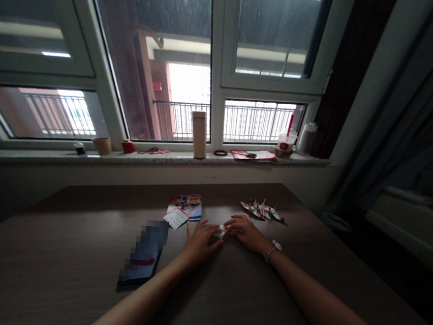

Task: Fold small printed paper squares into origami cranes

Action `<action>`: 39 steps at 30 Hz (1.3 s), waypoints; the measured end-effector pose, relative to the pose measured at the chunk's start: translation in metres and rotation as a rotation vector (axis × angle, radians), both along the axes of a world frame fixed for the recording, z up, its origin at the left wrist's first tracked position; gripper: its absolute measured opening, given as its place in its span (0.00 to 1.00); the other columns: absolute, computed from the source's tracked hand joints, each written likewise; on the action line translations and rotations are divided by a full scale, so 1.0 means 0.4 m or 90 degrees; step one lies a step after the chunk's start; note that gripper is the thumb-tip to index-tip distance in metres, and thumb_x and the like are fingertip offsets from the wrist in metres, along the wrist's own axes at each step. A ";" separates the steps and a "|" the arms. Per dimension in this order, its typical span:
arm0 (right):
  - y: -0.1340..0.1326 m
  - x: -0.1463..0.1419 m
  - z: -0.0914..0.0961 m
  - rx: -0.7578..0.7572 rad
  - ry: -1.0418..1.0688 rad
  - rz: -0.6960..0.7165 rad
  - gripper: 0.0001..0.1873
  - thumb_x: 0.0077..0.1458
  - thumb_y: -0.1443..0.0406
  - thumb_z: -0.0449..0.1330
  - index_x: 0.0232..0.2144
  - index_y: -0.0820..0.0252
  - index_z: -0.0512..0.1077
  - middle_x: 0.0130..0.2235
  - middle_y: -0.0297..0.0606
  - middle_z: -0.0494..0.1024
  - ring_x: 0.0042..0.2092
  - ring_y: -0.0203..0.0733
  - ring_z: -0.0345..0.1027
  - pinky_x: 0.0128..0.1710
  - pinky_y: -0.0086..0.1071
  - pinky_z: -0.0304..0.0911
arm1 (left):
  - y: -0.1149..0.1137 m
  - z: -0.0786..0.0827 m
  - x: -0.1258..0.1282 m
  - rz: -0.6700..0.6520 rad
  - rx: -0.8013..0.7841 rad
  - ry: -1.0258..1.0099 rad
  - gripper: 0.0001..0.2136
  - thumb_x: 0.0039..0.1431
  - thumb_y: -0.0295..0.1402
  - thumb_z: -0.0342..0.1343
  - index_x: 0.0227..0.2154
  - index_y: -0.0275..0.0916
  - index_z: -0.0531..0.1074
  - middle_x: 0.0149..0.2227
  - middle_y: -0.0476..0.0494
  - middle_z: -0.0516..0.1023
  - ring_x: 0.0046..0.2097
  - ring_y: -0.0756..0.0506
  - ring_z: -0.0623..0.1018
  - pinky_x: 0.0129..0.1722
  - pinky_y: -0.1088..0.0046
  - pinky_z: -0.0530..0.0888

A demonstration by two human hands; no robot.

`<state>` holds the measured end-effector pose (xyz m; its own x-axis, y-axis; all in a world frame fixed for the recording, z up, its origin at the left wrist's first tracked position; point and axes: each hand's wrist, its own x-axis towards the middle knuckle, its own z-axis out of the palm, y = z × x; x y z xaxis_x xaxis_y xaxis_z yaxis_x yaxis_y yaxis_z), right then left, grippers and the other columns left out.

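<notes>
Both my hands rest on a dark wooden table [58, 249] and meet over a small folded piece of printed paper [221, 231]. My left hand [200, 240] lies with fingers spread, its fingertips pressing the paper's left side. My right hand [243, 231] has its fingers curled and pinches the paper's right side; a white band sits on that wrist. A row of several folded paper cranes [261, 211] lies just beyond my right hand. A stack of printed paper sheets [185, 206] lies beyond my left hand.
A dark phone [145, 252] lies left of my left arm. The window sill [29, 153] holds a tall beige flask [199, 134], two small cups, scissors, a ring, papers, a drink cup with a red straw [286, 138] and a jar. Curtains hang right.
</notes>
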<state>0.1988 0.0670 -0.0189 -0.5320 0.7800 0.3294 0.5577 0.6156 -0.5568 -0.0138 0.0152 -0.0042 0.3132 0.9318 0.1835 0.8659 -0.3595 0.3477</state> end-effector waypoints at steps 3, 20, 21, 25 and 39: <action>0.004 0.003 -0.003 0.023 0.000 -0.062 0.08 0.58 0.63 0.60 0.36 0.52 0.79 0.49 0.38 0.77 0.55 0.46 0.64 0.60 0.45 0.52 | -0.002 0.000 0.001 0.002 0.013 0.007 0.16 0.62 0.44 0.52 0.51 0.52 0.73 0.57 0.46 0.73 0.64 0.36 0.60 0.64 0.36 0.39; -0.025 -0.023 0.010 -0.017 -0.003 -0.257 0.11 0.50 0.56 0.64 0.34 0.54 0.78 0.44 0.38 0.76 0.52 0.50 0.64 0.55 0.43 0.53 | -0.012 0.007 0.007 -0.020 0.023 0.017 0.23 0.59 0.46 0.54 0.56 0.49 0.68 0.54 0.41 0.71 0.60 0.36 0.63 0.64 0.37 0.42; -0.025 -0.024 0.008 -0.017 -0.002 -0.260 0.11 0.50 0.56 0.63 0.34 0.54 0.78 0.44 0.39 0.76 0.52 0.51 0.63 0.55 0.43 0.53 | -0.012 0.007 0.007 -0.023 0.019 0.011 0.22 0.59 0.45 0.54 0.55 0.48 0.69 0.54 0.41 0.71 0.60 0.36 0.63 0.64 0.38 0.43; -0.023 -0.027 0.004 -0.015 0.008 -0.263 0.11 0.52 0.58 0.62 0.36 0.55 0.77 0.44 0.39 0.77 0.53 0.50 0.63 0.56 0.43 0.51 | -0.013 0.009 0.007 -0.029 0.006 0.007 0.18 0.60 0.44 0.54 0.51 0.48 0.73 0.57 0.42 0.70 0.62 0.36 0.61 0.64 0.38 0.43; -0.008 -0.031 -0.006 -0.029 0.107 -0.255 0.17 0.49 0.67 0.60 0.44 0.58 0.76 0.37 0.37 0.81 0.52 0.50 0.66 0.57 0.44 0.51 | -0.009 0.000 0.006 -0.034 0.008 0.024 0.19 0.61 0.45 0.52 0.55 0.51 0.70 0.59 0.46 0.70 0.64 0.33 0.58 0.62 0.31 0.37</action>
<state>0.1865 0.0639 -0.0215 -0.1268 0.9297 0.3459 0.6470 0.3418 -0.6816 -0.0113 0.0117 -0.0042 0.3689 0.9114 0.1826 0.8580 -0.4094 0.3102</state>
